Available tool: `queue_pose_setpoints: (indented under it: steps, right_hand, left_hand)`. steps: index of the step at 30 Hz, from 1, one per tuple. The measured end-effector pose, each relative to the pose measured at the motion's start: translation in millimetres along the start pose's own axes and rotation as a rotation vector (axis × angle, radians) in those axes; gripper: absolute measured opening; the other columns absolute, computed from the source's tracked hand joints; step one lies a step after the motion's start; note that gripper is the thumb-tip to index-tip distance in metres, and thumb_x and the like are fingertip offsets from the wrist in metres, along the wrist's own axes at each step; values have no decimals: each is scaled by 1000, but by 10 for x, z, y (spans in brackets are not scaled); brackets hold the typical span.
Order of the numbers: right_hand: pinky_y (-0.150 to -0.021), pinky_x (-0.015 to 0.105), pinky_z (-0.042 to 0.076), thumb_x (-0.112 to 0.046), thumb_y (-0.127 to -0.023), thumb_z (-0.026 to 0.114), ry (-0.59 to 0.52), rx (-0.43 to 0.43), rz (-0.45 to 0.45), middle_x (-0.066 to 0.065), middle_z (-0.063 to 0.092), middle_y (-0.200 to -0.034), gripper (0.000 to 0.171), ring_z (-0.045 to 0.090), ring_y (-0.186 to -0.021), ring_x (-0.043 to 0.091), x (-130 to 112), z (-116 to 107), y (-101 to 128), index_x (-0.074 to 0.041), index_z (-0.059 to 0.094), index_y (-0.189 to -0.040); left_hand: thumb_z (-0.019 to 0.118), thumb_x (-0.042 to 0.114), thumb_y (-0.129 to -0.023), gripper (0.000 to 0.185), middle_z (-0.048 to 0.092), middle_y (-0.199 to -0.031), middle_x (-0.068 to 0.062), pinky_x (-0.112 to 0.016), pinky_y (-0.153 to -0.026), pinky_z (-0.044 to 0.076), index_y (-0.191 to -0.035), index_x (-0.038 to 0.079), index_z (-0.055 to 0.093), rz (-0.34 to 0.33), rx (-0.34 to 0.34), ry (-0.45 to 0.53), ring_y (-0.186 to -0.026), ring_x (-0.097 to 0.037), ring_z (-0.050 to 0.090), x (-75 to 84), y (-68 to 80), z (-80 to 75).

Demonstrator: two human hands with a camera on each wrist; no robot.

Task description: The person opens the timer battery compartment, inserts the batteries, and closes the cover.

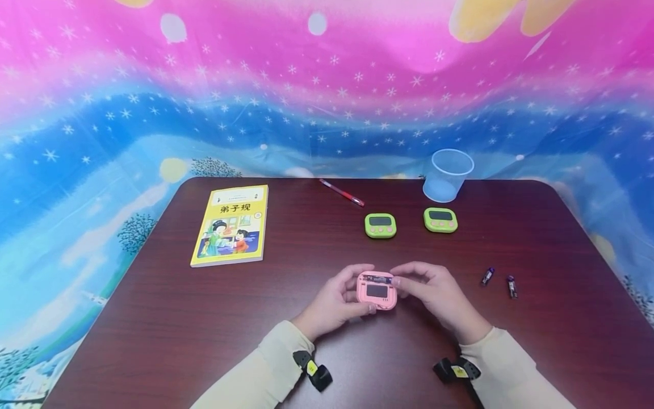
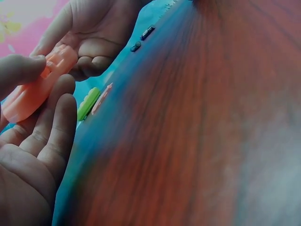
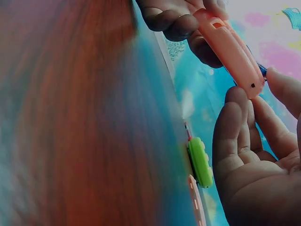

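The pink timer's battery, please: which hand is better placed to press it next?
Probably the right hand: its thumb is at the battery's end, while the left hand grips the timer's opposite side.

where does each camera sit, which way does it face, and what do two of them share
Head: worn on the head, facing forward and down over the table; left hand, right hand and sleeves show.
Left wrist: worn there, facing along the left hand to the pink digital timer; both hands show.
Right wrist: worn there, facing along the right hand to that timer; both hands show.
Shared: both wrist views catch the pink timer and a green timer.
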State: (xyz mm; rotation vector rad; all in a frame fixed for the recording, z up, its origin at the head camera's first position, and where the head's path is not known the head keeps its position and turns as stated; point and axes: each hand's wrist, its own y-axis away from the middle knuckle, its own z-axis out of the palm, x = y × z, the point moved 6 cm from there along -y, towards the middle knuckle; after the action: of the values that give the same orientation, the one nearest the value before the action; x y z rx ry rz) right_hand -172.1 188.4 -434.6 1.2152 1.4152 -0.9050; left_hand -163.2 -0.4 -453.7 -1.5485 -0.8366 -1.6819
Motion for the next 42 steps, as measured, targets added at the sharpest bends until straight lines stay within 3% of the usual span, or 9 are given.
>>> queue_pose_setpoints:
  steps: [7,12,21,29,34,42]
  right_hand:
    - [-72,28,60,-6,-91,72,-59,3,-15,8,73,-92,27,69,-76,16,-8,18,25,11,66,-112]
    - [-70,28,58,-3,-91,70,-52,21,5,10,71,-91,25,67,-74,14,-36,49,58,12,65,-109]
    - [-63,23,51,-7,-89,71,176,93,-6,8,71,-88,13,63,-72,12,-86,47,63,0,70,-100]
    - [-71,25,53,-21,-91,76,313,51,-96,1,73,-96,17,64,-84,15,-114,-71,36,-9,74,-104]
    - [-68,26,52,-24,-92,75,423,83,-122,-4,72,-96,17,61,-81,16,-71,-216,3,-13,75,-104]
    - [-64,25,48,-23,-90,78,498,157,-143,-6,69,-92,15,57,-77,18,-7,-365,-56,-16,77,-104]
  left_hand:
    - [70,-12,-86,71,61,-132,-25,-32,-84,60,-148,-2,38,55,-66,29,-101,-21,70,18,-12,39]
    - [71,-13,-85,71,60,-133,-24,-33,-88,59,-147,-1,40,60,-77,17,-103,-20,70,9,-9,64]
    - [73,-12,-84,71,61,-133,-22,-31,-87,59,-147,0,42,56,-64,-28,-102,-17,70,-2,-12,85]
    - [68,-14,-87,72,59,-133,-26,-35,-85,60,-150,0,37,46,-62,43,-101,-24,70,-32,-19,65]
    - [68,-13,-87,73,60,-132,-25,-34,-84,60,-151,0,36,39,-45,46,-100,-22,71,-32,-17,51]
    - [68,-15,-86,74,60,-132,-25,-34,-84,61,-151,0,36,34,-40,51,-98,-20,70,-26,-9,43]
